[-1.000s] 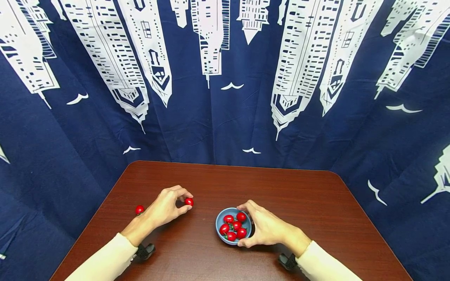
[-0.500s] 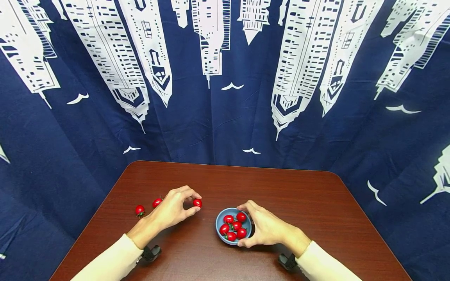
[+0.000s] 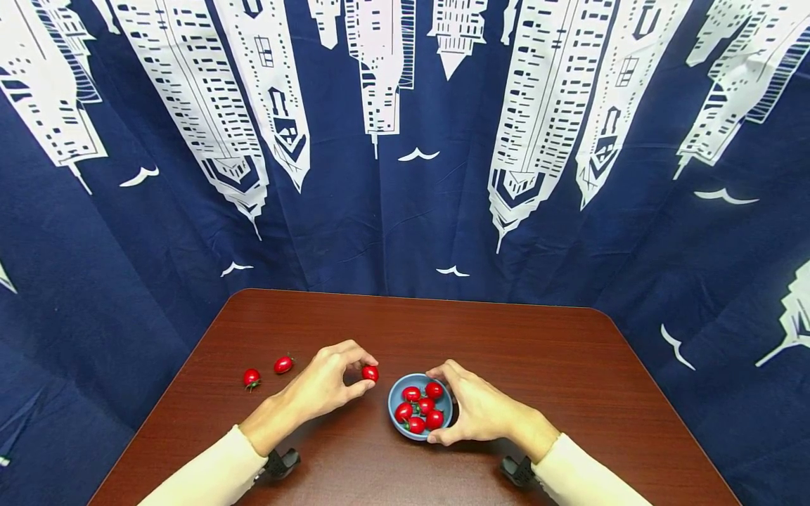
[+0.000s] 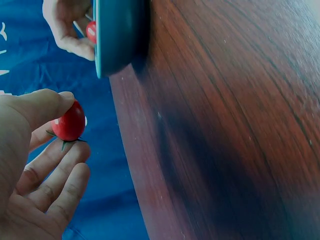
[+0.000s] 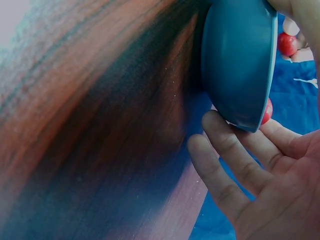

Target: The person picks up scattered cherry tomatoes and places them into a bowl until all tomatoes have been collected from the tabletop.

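Left of the blue bowl (image 3: 396,421), well apart from it, two loose cherry tomatoes (image 3: 252,378) are lying on the brown table (image 3: 519,351), the second one (image 3: 283,365) sitting just beside the first and a little farther back. Nearer the bowl, the left hand (image 3: 329,385) is hovering over the wood and pinching a single cherry tomato (image 3: 370,373) between thumb and fingertips; from the left wrist view that pinched tomato (image 4: 69,122) is sitting under the thumb with its green stem pointing down toward the other fingers, and the bowl's rim (image 4: 107,45) is showing just beyond it. At the bowl itself, a heap of red tomatoes (image 3: 420,407) is filling the inside. On its right side, the right hand (image 3: 484,409) is cupping the bowl, thumb at the near edge and fingers curling round the far rim; the right wrist view is showing those fingers (image 5: 235,155) pressing against the bowl's outer wall (image 5: 235,60). Behind the table, a navy curtain (image 3: 405,140) printed with white towers is hanging
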Tool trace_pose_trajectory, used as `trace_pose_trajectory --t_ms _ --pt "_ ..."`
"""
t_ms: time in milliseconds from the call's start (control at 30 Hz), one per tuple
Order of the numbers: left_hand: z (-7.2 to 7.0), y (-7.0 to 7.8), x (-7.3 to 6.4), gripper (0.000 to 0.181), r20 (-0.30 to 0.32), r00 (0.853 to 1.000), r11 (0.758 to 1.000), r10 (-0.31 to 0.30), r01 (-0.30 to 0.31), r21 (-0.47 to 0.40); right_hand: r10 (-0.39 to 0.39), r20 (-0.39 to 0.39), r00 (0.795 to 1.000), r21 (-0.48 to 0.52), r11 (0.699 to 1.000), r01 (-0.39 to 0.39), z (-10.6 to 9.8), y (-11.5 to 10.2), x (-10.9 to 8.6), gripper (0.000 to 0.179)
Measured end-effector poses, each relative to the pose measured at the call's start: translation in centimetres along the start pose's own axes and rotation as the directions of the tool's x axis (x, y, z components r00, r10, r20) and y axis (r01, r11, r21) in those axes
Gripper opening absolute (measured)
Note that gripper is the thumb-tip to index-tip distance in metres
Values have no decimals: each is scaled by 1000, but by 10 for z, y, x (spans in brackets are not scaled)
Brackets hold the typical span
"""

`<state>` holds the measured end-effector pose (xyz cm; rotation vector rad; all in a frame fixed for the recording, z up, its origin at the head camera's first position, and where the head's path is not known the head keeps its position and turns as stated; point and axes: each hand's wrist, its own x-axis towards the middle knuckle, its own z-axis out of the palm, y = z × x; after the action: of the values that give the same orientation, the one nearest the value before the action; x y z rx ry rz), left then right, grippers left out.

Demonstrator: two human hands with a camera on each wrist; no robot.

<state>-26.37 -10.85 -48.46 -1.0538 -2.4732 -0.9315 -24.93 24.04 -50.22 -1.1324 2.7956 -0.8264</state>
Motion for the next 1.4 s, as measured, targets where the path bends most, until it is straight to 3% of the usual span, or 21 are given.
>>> trace_pose_trajectory --t_ms 367,667,933,1267,1400 --pt "14 12 5 29 59 998 1000 8 -6 -28 -5 4 1000 2 1000 5 1 2 0 95" --pt "23 25 15 29 110 993 997 48 -42 -61 15 5 1000 4 1000 -15 -1 2 -2 95" --pt "29 31 20 30 134 989 995 69 -59 -81 -18 -3 1000 12 1000 18 1 4 0 92" --pt "29 30 21 33 142 988 997 60 -52 -61 -22 -3 1000 18 1000 22 0 2 1 91" --pt "28 29 18 40 171 985 999 34 -37 12 -27 -1 1000 17 1000 27 0 2 0 91"
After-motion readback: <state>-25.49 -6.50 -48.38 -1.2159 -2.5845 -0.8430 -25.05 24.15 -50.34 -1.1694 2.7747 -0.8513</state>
